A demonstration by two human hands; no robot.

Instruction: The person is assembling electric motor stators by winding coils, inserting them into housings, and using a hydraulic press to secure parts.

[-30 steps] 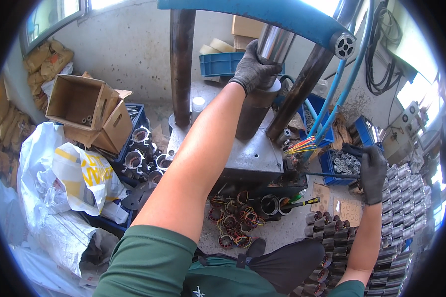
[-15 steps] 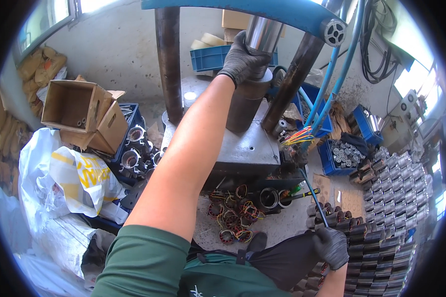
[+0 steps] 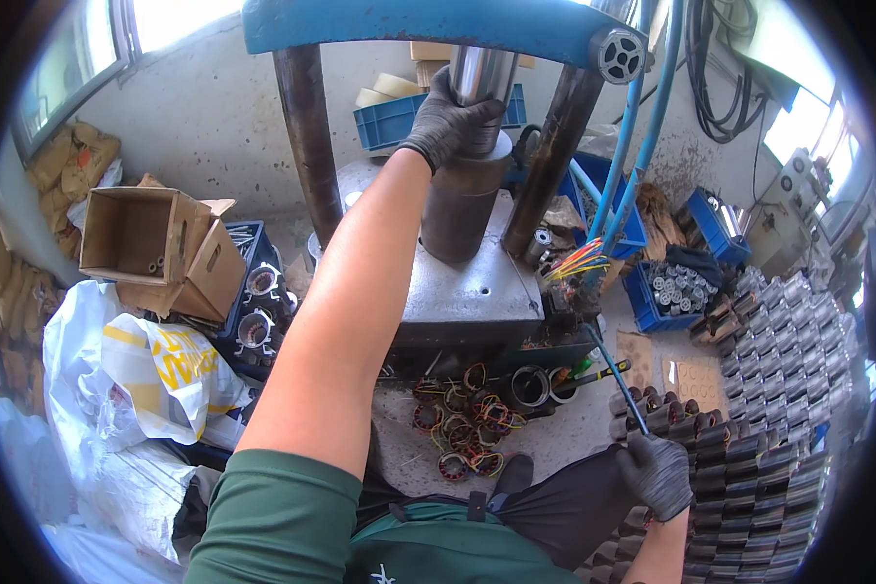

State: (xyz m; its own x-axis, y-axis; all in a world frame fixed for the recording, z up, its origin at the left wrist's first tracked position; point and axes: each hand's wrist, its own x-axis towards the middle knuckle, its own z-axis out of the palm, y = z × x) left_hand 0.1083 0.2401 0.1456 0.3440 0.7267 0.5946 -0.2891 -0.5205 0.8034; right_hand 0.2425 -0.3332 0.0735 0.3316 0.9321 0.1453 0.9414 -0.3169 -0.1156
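Two hands: both gloved, dark grey.
Left hand (image 3: 450, 119): clenched around shiny press ram (image 3: 482, 78), above dark steel cylinder (image 3: 460, 209) standing on grey press bed (image 3: 472, 297).
Right hand (image 3: 658, 474): closed on thin blue-handled rod (image 3: 613, 375), beside stacked dark stators (image 3: 769, 487).
Floor: loose copper-wound coils (image 3: 462, 428).

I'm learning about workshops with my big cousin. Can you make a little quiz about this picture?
1. True or false: both hands wear dark gloves.
2. What does the left hand grip? A) the dark metal cylinder under the shiny ram B) the cardboard box C) a hose
3. Fill in: the right hand rests by the stacks of dark metal ____.

Key: 1 true. 2 A: the left hand is clasped round the cylinder's top, where the ram meets it. 3 parts: the right hand is curled, and a thin rod runs up from it.
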